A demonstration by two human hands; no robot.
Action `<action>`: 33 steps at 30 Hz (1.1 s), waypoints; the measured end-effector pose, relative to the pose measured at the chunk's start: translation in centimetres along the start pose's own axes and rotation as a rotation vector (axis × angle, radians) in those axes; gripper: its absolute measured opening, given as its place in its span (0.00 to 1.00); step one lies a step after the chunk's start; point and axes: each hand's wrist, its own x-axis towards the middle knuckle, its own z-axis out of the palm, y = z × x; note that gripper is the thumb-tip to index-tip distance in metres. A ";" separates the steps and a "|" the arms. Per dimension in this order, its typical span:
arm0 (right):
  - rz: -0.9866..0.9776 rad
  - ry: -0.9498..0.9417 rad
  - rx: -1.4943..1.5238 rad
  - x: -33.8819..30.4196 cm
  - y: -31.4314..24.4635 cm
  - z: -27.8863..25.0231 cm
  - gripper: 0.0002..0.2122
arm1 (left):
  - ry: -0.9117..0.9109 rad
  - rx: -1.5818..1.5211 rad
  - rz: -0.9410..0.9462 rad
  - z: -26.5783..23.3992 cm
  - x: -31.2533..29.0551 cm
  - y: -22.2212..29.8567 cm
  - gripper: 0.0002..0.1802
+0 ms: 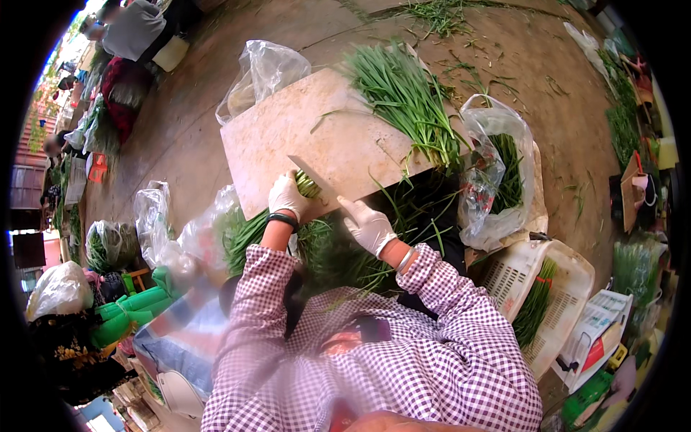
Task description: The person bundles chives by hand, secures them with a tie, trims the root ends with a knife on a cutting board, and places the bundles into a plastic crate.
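One gloved left hand grips a bundle of garlic chives at a pale board's near edge; the right hand holds a knife beside it. Trimming seems underway; the next stroke likely calls for a steady bundle.

Pale rect. board, upper ctr of frame, set at angle. Load: loose green-stalk pile at board's upper R end, tips toward top, stem ends toward R. Brown floor, visible L, top & R, bears scattered green clippings, top ctr-R.
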 end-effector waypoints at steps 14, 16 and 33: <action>0.144 -0.039 -0.061 -2.7 -1.2 -0.9 0.10 | 0.015 0.181 -0.058 3.3 1.8 0.0 0.34; 0.150 -0.062 -0.057 -2.7 -1.0 -0.7 0.10 | 0.028 0.177 -0.057 3.5 1.8 0.0 0.33; 0.383 -0.377 -0.107 1.6 -3.6 -3.2 0.14 | -0.043 0.252 -0.054 3.3 2.3 0.3 0.33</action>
